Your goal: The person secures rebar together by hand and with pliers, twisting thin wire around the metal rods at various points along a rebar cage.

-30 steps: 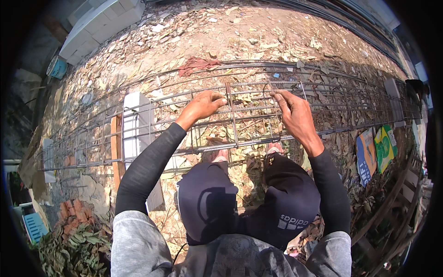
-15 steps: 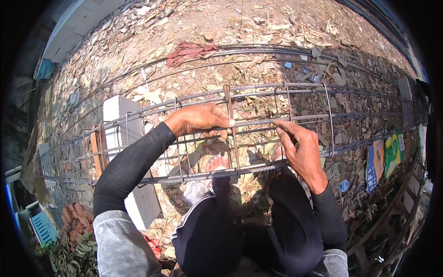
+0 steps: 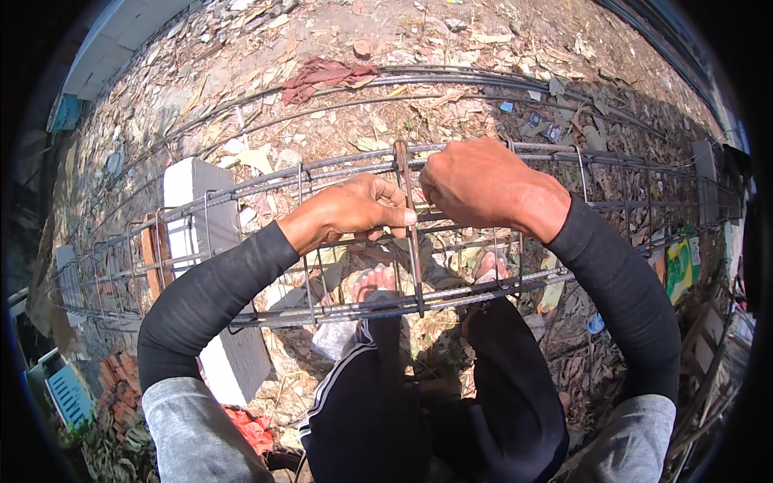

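Observation:
A long rebar cage (image 3: 354, 304) of lengthwise steel bars and rectangular stirrups crosses in front of me above my feet. My left hand (image 3: 354, 211) is closed around its middle bar, with the thumb tip against a rusty brown stirrup (image 3: 408, 189). Just right of that stirrup, my right hand (image 3: 483, 183) is closed with its back turned up, close to the top and middle bars. Its curled fingers face the stirrup, and whatever they hold is hidden beneath the hand.
A white block (image 3: 183, 181) and a brown wooden piece (image 3: 155, 256) sit under the cage at left. Loose bars (image 3: 475, 79) and a dark red cloth (image 3: 322, 79) lie beyond it. Bricks (image 3: 121, 390) are piled at lower left; a green-yellow sack (image 3: 680, 270) lies at right.
My right hand has moved left and away from me, turning from an open-fingered pinch to a closed, back-up grip beside the stirrup. My left hand stays at the same stirrup.

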Motion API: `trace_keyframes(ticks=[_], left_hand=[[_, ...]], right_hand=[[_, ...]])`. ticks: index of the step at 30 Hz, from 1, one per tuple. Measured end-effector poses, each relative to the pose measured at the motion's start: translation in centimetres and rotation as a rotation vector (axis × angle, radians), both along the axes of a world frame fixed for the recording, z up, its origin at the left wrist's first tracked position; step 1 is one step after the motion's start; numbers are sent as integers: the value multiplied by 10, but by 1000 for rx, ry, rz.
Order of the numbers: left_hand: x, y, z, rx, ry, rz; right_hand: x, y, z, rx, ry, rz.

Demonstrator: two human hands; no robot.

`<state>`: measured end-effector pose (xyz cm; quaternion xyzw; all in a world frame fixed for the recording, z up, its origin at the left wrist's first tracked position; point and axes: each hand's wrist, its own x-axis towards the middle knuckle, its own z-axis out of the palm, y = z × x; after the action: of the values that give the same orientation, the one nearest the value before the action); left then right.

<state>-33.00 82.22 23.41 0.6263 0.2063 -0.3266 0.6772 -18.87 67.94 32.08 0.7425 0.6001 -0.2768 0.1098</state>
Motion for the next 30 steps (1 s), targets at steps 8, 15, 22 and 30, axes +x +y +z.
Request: trace_keyframes(ticks=[8, 15, 22, 30], left_hand=[[0, 1, -2, 3, -12, -47], [-1, 4, -13, -11, -13, -70], [1, -2, -17, -56, -68, -46], [-11, 1, -26, -61, -131, 14]], right_hand=[[10, 20, -27, -125, 240, 18], [-27, -7, -18, 198, 15, -99], [-74, -74, -41, 547, -7, -230], [-78, -59, -57, 598, -275, -52]])
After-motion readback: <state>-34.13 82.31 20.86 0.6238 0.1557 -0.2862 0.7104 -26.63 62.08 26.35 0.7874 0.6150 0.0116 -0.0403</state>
